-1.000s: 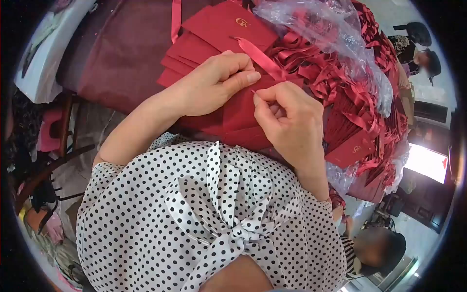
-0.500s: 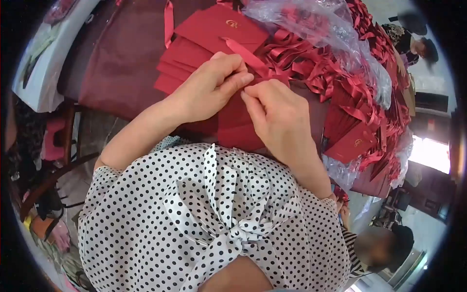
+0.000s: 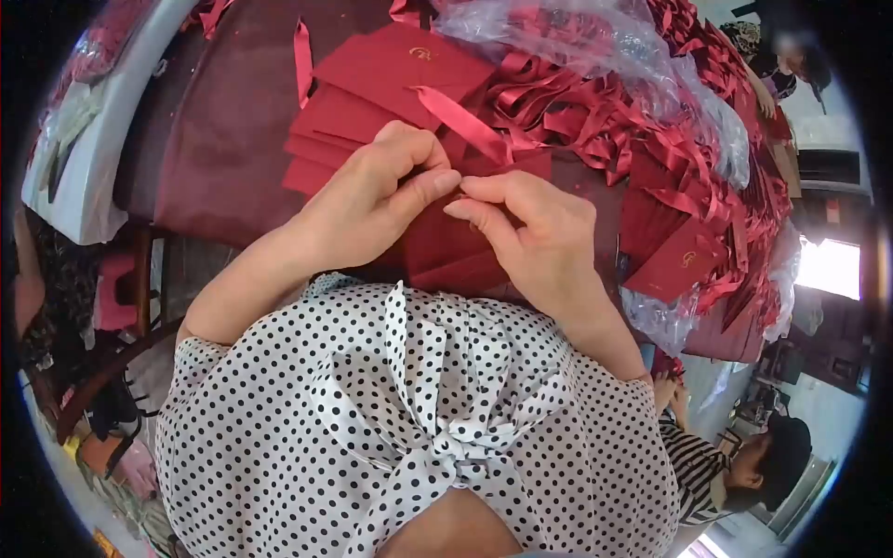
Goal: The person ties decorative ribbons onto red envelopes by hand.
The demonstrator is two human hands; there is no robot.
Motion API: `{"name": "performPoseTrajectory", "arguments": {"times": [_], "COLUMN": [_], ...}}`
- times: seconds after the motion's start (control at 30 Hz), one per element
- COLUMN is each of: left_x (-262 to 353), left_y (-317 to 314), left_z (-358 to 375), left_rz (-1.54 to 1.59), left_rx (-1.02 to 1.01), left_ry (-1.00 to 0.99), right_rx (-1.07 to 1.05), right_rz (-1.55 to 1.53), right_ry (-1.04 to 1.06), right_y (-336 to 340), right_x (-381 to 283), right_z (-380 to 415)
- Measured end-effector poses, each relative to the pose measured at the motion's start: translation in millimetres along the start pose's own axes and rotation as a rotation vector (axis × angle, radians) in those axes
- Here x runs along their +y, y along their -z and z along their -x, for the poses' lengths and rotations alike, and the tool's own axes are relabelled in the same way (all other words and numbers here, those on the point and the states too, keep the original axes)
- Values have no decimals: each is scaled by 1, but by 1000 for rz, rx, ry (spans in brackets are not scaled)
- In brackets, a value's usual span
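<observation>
The right hand (image 3: 539, 223) has met the left hand (image 3: 386, 186) over flat crimson paper (image 3: 442, 256), joining work there; right fingers parted, left ones pinched, contents unclear.

white blouse (image 3: 270, 437) is showing black polka dots, a matching bow (image 3: 460, 445) — long-tailed — is hanging in front, short sleeves (image 3: 199, 352) are carrying the same print

Packets (image 3: 391, 73) and ribbons (image 3: 462, 123) are red, emblems (image 3: 423, 53) gold.
</observation>
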State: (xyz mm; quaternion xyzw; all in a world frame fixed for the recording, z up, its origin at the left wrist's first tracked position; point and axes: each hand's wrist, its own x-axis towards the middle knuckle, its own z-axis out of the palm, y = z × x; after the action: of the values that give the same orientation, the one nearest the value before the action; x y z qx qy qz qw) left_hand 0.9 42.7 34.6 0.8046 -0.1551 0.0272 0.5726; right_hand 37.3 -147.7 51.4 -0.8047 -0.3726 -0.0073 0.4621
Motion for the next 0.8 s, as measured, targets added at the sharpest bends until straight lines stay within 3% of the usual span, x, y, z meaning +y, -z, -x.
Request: {"name": "performPoseTrajectory", "arguments": {"times": [0.23,0.33,0.43,0.57,0.7,0.77,0.8], "left_x": [1,0,-2,2,17,23,24], "left_y": [0,-2,-2,-11,-7,3,10], "left_z": [0,0,1,3,8,7,4], "left_rz": [3,22,-21,-58,-112,-119,-143], "left_rx": [-11,0,-68,13,-18,-106,-153], "left_ry": [70,67,64,5,-53,-77,-75], "right_rx": [96,65,80,92,45,-153,-102], "right_rz": [191,98,109,171,14,-105,-12], "right_ry": [188,99,142,166,24,-266,-61], "right_y": [-6,-4,-6,-6,3,16,12], "right_x": [1,0,5,0,-11,-25,-21], "right_z": [12,14,17,15,10,8,12]}}
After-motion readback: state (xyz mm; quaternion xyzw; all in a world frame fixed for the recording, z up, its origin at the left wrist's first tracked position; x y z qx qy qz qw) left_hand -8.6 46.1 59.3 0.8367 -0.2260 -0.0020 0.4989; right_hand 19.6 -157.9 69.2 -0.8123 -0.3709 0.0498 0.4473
